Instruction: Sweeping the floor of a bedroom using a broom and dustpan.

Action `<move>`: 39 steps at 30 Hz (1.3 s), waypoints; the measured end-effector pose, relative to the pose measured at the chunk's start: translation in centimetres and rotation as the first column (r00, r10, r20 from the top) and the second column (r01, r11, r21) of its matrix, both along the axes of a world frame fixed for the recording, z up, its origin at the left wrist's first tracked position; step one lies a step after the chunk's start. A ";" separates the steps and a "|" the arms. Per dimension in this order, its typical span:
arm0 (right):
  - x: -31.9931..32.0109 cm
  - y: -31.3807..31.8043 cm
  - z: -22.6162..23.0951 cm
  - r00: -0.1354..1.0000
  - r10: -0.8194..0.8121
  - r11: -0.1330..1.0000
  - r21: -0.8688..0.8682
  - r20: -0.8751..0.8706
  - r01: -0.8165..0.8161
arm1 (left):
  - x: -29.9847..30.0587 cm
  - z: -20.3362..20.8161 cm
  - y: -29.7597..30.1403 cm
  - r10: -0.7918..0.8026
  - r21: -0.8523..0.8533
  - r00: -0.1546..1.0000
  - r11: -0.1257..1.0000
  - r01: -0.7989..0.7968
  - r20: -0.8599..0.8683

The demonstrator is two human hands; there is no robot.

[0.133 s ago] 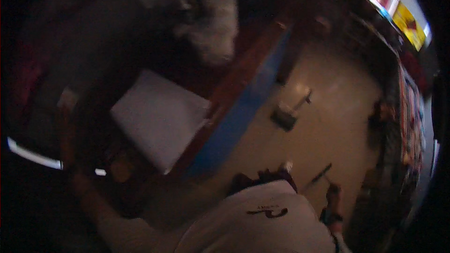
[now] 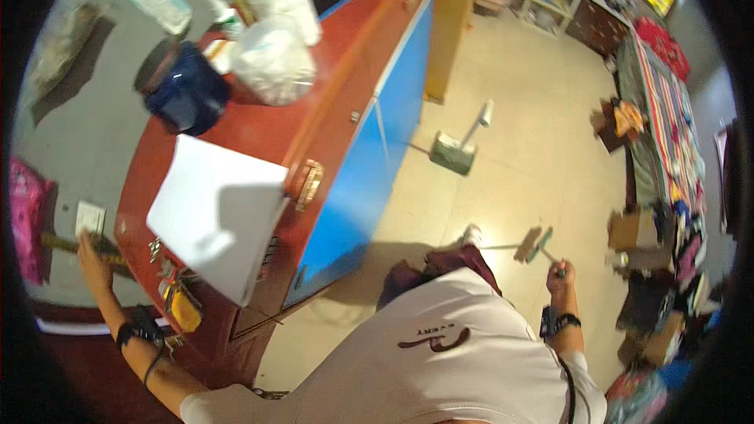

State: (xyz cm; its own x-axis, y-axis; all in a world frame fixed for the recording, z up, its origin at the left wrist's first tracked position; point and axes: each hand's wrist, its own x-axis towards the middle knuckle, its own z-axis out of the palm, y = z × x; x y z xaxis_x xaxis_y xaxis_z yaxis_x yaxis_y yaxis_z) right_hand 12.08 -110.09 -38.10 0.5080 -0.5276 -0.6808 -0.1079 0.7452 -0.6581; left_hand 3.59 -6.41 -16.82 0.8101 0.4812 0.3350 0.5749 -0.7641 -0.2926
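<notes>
1. Two cleaning tools are on the right side: a broom (image 2: 541, 245) with green head, and farther away a green dustpan (image 2: 453, 159) on the pale floor (image 2: 542, 126).
2. The right hand (image 2: 561, 275) is closed around the broom's handle, near the person.
3. The left hand (image 2: 96, 267) is open, with fingers stretched to a white wall switch (image 2: 90, 217) at far left; whether they press it, I cannot tell.
4. White paper (image 2: 192, 192) lies between, on the red-brown cabinet (image 2: 271, 129).
</notes>
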 end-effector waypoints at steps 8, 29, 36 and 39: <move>2.9 4.1 -7.7 0.991 -0.125 0.961 0.243 -0.052 0.134 | -6.6 -1.4 6.0 0.069 -0.133 0.969 0.990 -0.038 0.237; 18.5 -10.1 -9.8 0.987 0.129 0.892 0.445 -0.093 -0.075 | 12.6 -38.0 -46.3 -0.103 -0.951 0.958 0.188 -0.247 -0.269; 19.8 -13.4 -10.2 0.964 0.241 0.936 0.288 -0.111 -0.201 | 34.6 -30.5 -60.4 -0.468 -0.996 0.883 0.050 0.071 0.040; 20.3 -13.2 -10.8 0.897 0.400 0.916 0.082 -0.186 -0.392 | 41.1 -29.0 -65.1 -0.527 -0.995 0.846 0.002 0.098 0.082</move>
State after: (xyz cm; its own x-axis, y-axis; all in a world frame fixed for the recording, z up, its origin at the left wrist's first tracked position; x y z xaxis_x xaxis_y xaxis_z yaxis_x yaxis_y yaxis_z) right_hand 32.37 -123.29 -48.94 0.5245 -0.2796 -0.8042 -0.5223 0.6402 -0.5633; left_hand 44.68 -71.54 -45.78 0.9080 -0.1415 -0.3944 0.2579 -0.5531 0.7922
